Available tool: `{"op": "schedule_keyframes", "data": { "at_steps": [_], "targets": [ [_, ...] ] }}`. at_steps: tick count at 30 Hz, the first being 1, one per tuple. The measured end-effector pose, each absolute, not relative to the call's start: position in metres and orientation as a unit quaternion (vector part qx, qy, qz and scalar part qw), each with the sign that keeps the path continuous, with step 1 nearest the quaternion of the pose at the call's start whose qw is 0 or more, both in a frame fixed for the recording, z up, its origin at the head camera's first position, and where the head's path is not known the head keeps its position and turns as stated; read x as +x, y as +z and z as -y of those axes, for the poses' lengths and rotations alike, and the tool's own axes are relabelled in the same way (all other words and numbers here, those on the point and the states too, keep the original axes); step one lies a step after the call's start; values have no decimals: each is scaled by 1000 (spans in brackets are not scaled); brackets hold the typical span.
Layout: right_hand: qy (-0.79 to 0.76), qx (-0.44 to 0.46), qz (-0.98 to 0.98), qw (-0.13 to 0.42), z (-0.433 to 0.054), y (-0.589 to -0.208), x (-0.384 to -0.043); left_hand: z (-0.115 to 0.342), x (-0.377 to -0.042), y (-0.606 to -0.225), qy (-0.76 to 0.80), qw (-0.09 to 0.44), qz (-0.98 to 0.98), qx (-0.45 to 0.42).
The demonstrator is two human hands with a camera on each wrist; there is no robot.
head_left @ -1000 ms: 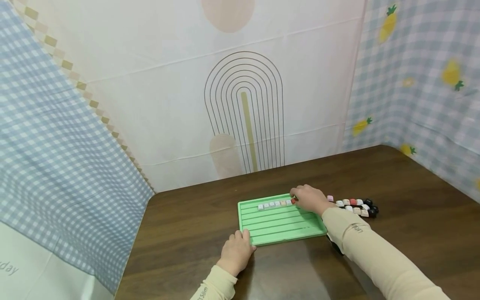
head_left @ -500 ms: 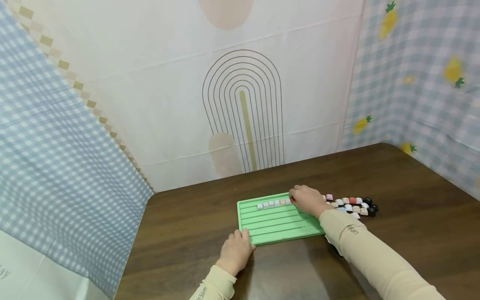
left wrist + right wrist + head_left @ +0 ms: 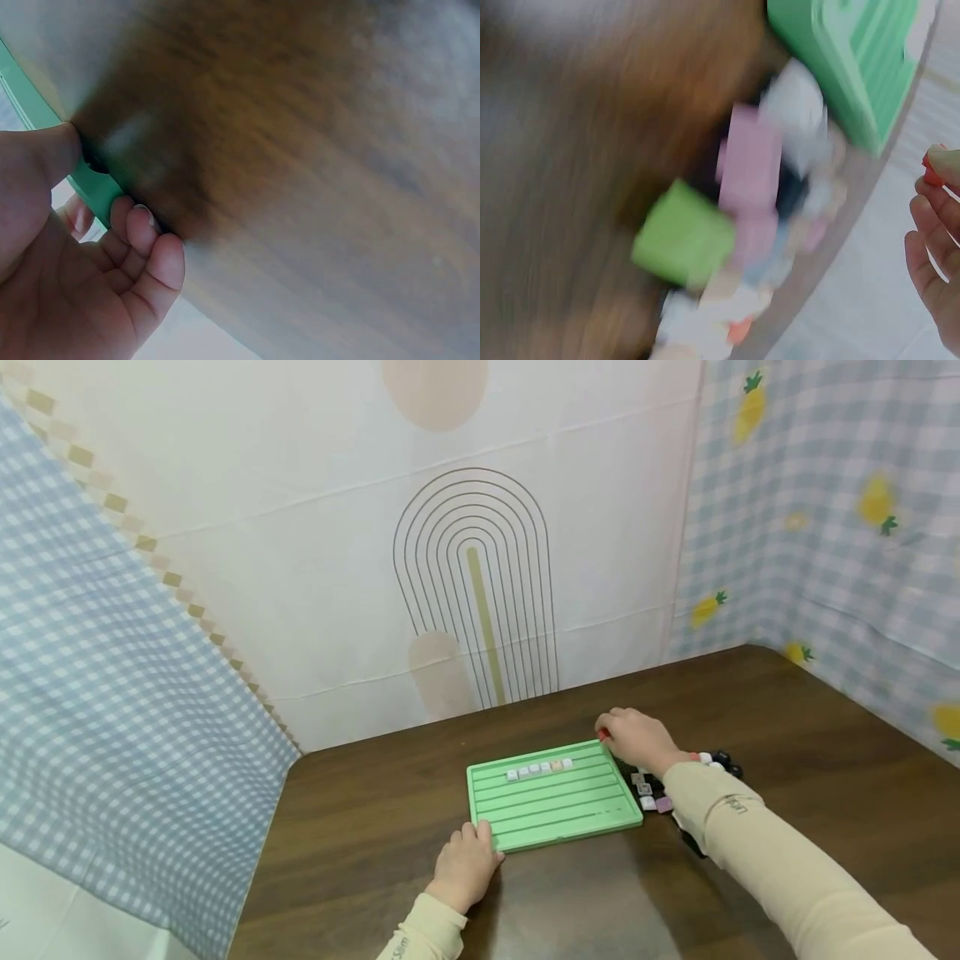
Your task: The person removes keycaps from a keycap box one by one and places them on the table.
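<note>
A light green tray (image 3: 555, 797) with raised ridges lies on the table. Along its upper part sits a short row of white and cream keycaps (image 3: 535, 769). My left hand (image 3: 462, 867) grips the tray's near left corner, its thumb and curled fingers at the edge in the left wrist view. Over the tray's far right corner, my right hand (image 3: 637, 742) pinches a red keycap (image 3: 933, 174) between thumb and fingertips. Loose keycaps (image 3: 645, 789) lie just right of the tray, partly hidden behind the right forearm.
In the blurred right wrist view, a pink keycap (image 3: 751, 161) and a bright green keycap (image 3: 684, 234) lie in the loose cluster. Black keycaps (image 3: 726, 760) are at its far right. A white patterned cloth (image 3: 337, 568) hangs behind the brown table (image 3: 360, 810).
My right hand has moved right and back from the row's right end, carrying the red keycap away from it. The left hand stays at the tray corner. The head view has shifted slightly.
</note>
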State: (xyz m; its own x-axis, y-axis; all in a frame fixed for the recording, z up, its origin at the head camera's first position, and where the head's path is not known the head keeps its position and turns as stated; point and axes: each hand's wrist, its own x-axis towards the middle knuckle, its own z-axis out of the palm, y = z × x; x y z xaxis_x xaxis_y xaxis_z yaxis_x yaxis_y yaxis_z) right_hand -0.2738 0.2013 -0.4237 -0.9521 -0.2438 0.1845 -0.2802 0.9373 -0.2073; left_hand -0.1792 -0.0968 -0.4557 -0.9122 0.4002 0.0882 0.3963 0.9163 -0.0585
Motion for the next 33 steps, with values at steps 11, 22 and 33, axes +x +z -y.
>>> {"op": "schedule_keyframes", "data": {
  "at_steps": [11, 22, 33],
  "targets": [
    [128, 80, 987, 57, -256, -422, -272, 105, -182, -449, 20, 50, 978, -203],
    [148, 49, 988, -17, -265, -446, -266, 100, -179, -451, 8, 21, 979, -202],
    [118, 41, 992, -27, -266, -446, -270, 98, -180, -452, 8, 40, 978, -206]
  ]
}}
